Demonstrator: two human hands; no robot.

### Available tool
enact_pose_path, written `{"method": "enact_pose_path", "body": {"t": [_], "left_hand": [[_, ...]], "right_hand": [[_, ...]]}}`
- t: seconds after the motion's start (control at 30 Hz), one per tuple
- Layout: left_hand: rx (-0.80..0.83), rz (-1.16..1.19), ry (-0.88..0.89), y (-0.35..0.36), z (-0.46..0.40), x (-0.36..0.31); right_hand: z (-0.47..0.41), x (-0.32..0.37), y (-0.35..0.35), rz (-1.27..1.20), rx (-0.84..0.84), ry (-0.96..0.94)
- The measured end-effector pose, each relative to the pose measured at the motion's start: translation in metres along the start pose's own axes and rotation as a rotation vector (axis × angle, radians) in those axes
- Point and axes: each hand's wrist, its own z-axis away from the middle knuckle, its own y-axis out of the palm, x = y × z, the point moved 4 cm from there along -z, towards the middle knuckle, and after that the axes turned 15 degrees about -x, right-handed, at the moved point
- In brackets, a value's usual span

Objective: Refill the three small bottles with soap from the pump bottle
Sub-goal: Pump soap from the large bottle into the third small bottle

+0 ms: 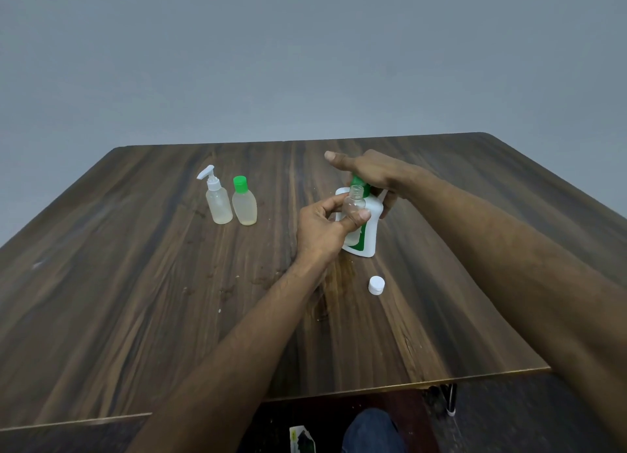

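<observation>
Fingers of your left hand (319, 228) pinch the uncapped small bottle (354, 208) just under your right hand (369, 174), which presses flat on the pump bottle (368, 228).

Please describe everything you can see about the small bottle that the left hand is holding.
The small bottle is clear plastic with a threaded neck, uncapped and nearly empty. The left hand pinches it upright, above the table, in front of the white pump bottle, its mouth just below the green pump under the right hand.

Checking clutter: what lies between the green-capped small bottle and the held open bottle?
Only bare wooden table lies between green-capped bottle and open bottle, per the head view.
</observation>
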Motion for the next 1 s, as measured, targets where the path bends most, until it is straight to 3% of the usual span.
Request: {"method": "enact_pose_path", "body": {"t": [0.17, 0.5, 0.77, 1.0], "left_hand": [[0.005, 0.009, -0.007, -0.0010, -0.0017, -0.0001], [0.007, 0.008, -0.005, -0.0010, 0.0003, 0.0011], [0.003, 0.001, -0.001, -0.0011, 0.0011, -0.0010], [-0.005, -0.009, -0.001, -0.0018, 0.0025, -0.0017]], "right_hand": [[0.0031, 0.0041, -0.0040, -0.022, 0.064, 0.014], [-0.0036, -0.0009, 0.0014, 0.027, -0.024, -0.020], [0.0014, 0.0031, -0.0029, -0.013, 0.055, 0.017], [-0.0036, -0.0008, 0.0015, 0.026, -0.012, -0.022]]}}
